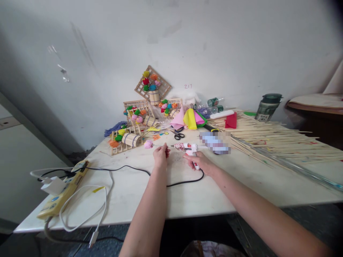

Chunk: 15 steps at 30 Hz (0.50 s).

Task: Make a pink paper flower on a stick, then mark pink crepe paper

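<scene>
While the left hand (160, 156) is closed in a fingertip pinch, I read the pink flower (148, 144) as held by its stem, which is too fine for me to trace. The flower head sits just left of that hand; I cannot tell whether it touches the worktop (184, 200). The right hand (200, 162) is wrapped around the grip of the glue gun (187, 146); I cannot confirm trigger pressure. The gun's barrel lies between the hands, nozzle end toward the left fingertips.

Burn hazard: nozzle clearance is small. I judge that a slight leftward push by the right hand could bring a hot tip onto skin.

Adhesive hazard: over-squeezing the trigger could drip glue onto the surface below the hands.

Grip hazard: too light a pinch could let the flower turn; too firm a pinch could bend its stem.

Cable hazard: the black cord (197, 182) leaves the grip just below the right hand, passes under the left forearm (150, 203) and runs toward the power strip (63, 192), well left of the left hand. Lifting the gun sharply could snag it.

Collision hazard: the scissors (179, 136) lie beyond and between the hands; forward drift could strike them.
</scene>
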Available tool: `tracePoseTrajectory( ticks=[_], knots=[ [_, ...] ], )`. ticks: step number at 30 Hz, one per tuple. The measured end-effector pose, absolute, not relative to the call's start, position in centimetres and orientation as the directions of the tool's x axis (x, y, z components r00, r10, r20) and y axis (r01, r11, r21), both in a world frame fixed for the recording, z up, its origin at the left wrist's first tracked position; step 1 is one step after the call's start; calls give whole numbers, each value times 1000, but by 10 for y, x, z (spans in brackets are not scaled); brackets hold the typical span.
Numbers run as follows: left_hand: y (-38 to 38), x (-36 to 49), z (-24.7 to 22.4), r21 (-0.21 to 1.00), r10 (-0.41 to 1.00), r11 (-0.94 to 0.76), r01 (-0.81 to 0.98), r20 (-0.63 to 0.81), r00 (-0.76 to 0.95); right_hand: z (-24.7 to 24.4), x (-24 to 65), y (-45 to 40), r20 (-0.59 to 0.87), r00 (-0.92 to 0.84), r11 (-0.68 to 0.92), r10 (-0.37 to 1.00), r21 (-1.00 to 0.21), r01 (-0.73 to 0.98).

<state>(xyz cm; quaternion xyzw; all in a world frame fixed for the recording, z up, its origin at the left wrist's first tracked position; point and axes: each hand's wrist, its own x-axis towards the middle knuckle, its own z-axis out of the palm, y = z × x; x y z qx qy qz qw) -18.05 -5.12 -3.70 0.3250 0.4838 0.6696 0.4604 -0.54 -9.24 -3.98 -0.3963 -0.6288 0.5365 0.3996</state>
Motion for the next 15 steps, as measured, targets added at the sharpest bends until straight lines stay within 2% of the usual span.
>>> tracePoseTrajectory(
  ticks=[10, 15],
  knots=[
    [-51, -180, -38, 950, 928, -110, -292, -7, -373, -36, -7, -95, 112, -386, 139, 916, -989, 42],
    [-51, -179, -37, 955, 926, -106, -278, -7, -378, -39, -6, -93, 85, -375, 129, 923, -987, 94]
  ],
)
